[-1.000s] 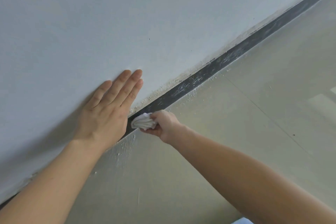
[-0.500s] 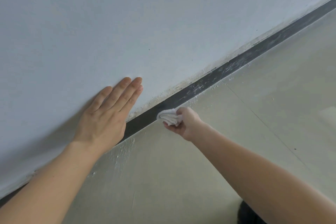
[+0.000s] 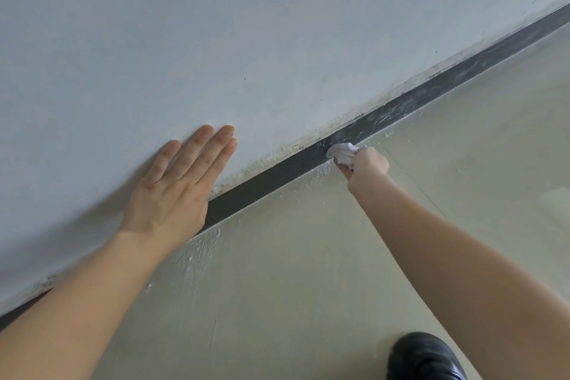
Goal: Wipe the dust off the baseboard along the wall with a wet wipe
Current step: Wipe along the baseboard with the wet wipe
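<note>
Our right hand (image 3: 367, 163) fingers curled tight round bunched white wet wipe (image 3: 343, 154), wipe pressed on dark baseboard (image 3: 277, 171). Left hand (image 3: 175, 191) flat on pale wall (image 3: 246, 25), fingers (image 3: 200, 151) straight, pressed together, heel of hand covering bit of baseboard. Baseboard past wipe looks scuffed and dusty, stretch between our hands darker, cleaner. White crumbs on floor (image 3: 308, 271) along edge. Black shoe (image 3: 425, 358) bottom right.

Pale grey-white wall (image 3: 277, 25), black baseboard (image 3: 271, 176) with whitish dusty streaks, white wipe (image 3: 342, 153), beige floor (image 3: 308, 256), black shoe (image 3: 425, 358)
</note>
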Demonstrator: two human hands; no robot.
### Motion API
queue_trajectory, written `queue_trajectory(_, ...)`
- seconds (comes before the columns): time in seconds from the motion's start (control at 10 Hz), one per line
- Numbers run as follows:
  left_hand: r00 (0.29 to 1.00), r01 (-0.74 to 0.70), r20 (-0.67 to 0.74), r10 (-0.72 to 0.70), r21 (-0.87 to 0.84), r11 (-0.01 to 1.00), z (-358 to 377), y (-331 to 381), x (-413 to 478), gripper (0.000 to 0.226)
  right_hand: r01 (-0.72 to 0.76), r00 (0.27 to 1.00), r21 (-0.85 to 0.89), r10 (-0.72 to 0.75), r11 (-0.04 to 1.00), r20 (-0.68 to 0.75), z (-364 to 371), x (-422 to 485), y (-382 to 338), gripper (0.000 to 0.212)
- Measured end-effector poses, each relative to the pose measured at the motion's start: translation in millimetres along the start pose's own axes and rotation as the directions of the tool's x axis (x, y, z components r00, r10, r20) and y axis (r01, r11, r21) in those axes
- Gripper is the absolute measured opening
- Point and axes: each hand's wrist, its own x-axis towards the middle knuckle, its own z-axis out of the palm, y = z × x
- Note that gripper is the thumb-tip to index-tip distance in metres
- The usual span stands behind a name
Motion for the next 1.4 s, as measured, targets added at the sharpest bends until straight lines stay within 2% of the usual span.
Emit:
queue_trajectory(0.1,1.0,0.013,-0.012,-0.013,0.008,1.0,2.2,1.9,-1.0,0.073,-0.091,0.995,0.359,0.073,0.929,0.061,-10.0,-9.4,11.1,0.009)
queue_trajectory(0.2,0.999,0.023,-0.028,-0.022,0.015,1.0,4.1,2.3,-0.1,0.073,-0.291,0.908,0.145,0.226,0.945,0.352,15.3,-39.3,43.7,0.01)
queue_trajectory(0.3,0.999,0.033,-0.026,-0.032,0.032,0.999,5.4,5.2,1.9,0.073,-0.305,0.836,-0.012,0.274,0.952,0.475,37.6,-46.7,67.5,0.038)
queue_trajectory(0.4,0.999,0.038,-0.02,-0.037,0.06,0.997,7.1,7.7,2.2,0.075,-0.172,0.906,0.007,0.155,0.985,0.394,34.9,-26.4,50.0,0.043)
queue_trajectory(0.5,0.999,0.043,-0.02,-0.042,0.06,0.997,7.7,9.9,1.6,0.075,-0.255,0.957,0.294,0.197,0.921,0.213,19.6,8.9,14.6,0.017)
queue_trajectory(0.6,0.998,0.067,-0.008,-0.067,0.032,0.997,6.9,15.4,2.7,0.076,-0.01,0.997,-0.248,0.028,0.969,0.069,-9.7,28.5,-19.3,0.021)
queue_trajectory(0.7,0.997,0.071,-0.003,-0.071,-0.041,0.997,4.6,22.3,11.0,0.076,0.042,0.996,0.239,-0.059,0.97,0.061,-31.3,38.6,-24.8,0.032)
queue_trajectory(0.8,0.999,0.039,-0.024,-0.043,-0.141,0.989,-2.5,32.2,32.1,0.076,-0.139,0.987,0.253,0.114,0.957,0.111,-35.7,24.3,-13.5,0.017)
queue_trajectory(0.9,0.998,0.036,-0.039,-0.045,-0.205,0.978,-9.9,45.2,55.0,0.076,-0.312,0.872,0.055,0.262,0.949,0.414,-14.6,-8.6,11.3,0.026)
queue_trajectory(1.0,0.998,0.059,-0.02,-0.065,-0.216,0.975,-11.3,50.8,66.7,0.081,-0.356,0.797,0.086,0.254,0.931,0.547,7.2,-27.2,20.3,0.03)
queue_trajectory(1.1,0.998,0.062,-0.011,-0.067,-0.233,0.971,-11.0,49.5,65.9,0.079,-0.287,0.883,0.19,0.182,0.939,0.433,5.9,-9.0,2.7,0.028)
queue_trajectory(1.2,0.998,0.059,0.0,-0.061,-0.24,0.969,-12.0,47.0,65.3,0.076,-0.153,0.953,0.282,0.065,0.947,0.296,-17.7,15.7,-26.4,0.012)
queue_trajectory(1.3,0.998,0.06,0.004,-0.061,-0.229,0.972,-12.4,46.0,65.6,0.075,-0.096,0.988,0.374,0.042,0.923,0.148,-43.9,33.3,-49.1,0.015)
queue_trajectory(1.4,0.998,0.064,0.018,-0.062,-0.232,0.971,-12.9,46.4,65.3,0.075,-0.124,0.984,0.343,0.072,0.931,0.161,-53.6,25.6,-48.1,0.014)
